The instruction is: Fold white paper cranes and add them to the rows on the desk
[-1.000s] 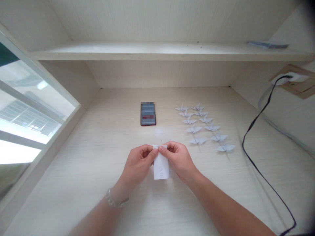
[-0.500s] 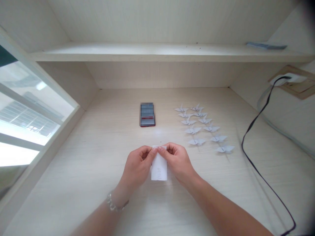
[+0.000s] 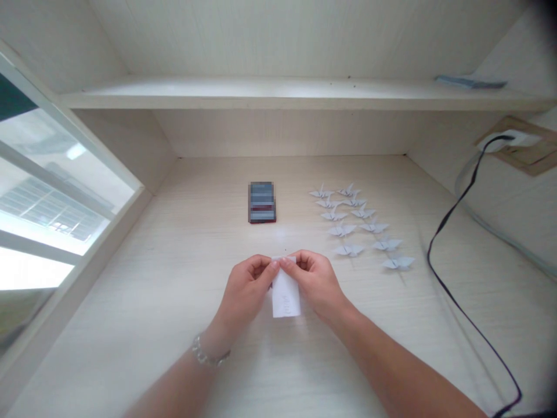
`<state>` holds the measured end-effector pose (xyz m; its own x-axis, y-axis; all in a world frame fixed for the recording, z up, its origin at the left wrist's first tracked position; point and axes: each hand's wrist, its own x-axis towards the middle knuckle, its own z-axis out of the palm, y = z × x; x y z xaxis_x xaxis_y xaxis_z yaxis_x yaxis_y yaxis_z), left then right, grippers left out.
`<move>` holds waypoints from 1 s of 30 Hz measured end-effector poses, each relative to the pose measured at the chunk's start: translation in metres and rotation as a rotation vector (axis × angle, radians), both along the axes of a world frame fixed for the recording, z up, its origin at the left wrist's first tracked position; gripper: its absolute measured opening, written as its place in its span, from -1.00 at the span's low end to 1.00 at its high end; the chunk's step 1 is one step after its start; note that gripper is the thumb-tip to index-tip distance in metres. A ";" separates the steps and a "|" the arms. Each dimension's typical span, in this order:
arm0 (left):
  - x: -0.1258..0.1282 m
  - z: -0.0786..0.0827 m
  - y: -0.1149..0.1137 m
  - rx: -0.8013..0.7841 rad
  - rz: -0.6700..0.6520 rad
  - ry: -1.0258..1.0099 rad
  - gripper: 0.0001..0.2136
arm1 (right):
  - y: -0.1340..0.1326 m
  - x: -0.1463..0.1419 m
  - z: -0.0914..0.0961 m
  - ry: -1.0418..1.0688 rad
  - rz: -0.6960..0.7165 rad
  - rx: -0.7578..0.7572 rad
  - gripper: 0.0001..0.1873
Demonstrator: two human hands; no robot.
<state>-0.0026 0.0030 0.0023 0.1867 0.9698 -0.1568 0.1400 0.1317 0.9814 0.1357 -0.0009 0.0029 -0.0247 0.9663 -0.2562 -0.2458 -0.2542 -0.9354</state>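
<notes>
A narrow white folded sheet of paper [image 3: 286, 296] with faint writing near its lower edge hangs toward me between my two hands. My left hand [image 3: 250, 284] pinches its upper left corner, thumb on top and fingers curled behind. At the upper right corner, my right hand [image 3: 317, 281] grips it the same way, and the two thumb tips nearly meet at the top edge. The fingers behind the paper are partly hidden. Beyond my right hand, several white origami cranes [image 3: 348, 250] stand in two slanting rows.
A phone [image 3: 261, 202] with a blurred-out screen lies ahead of my hands. On the right, a black cable [image 3: 452, 299] runs from a wall socket [image 3: 517, 145] down across the desk. A shelf [image 3: 278, 102] spans the back, with a flat bluish item [image 3: 471, 82] on it. A window [image 3: 52, 180] borders the left side.
Both hands and the paper have shifted very slightly to the right in view. The lower end of the paper has swung a little rightward. The grip looks the same.
</notes>
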 end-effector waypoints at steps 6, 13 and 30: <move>0.001 0.001 0.000 0.026 0.012 -0.002 -0.76 | 0.000 0.000 -0.001 0.037 0.010 -0.008 -0.74; 0.001 0.000 -0.001 0.054 0.015 -0.024 -0.78 | 0.001 0.002 0.000 0.047 0.001 0.005 -0.76; 0.001 -0.005 0.001 0.059 0.100 -0.004 -0.78 | 0.004 0.001 -0.008 0.098 -0.023 -0.003 -0.72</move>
<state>-0.0020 0.0042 -0.0024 0.0886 0.9912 -0.0981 0.1255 0.0866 0.9883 0.1364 0.0031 -0.0053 -0.0276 0.9661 -0.2567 -0.3423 -0.2504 -0.9056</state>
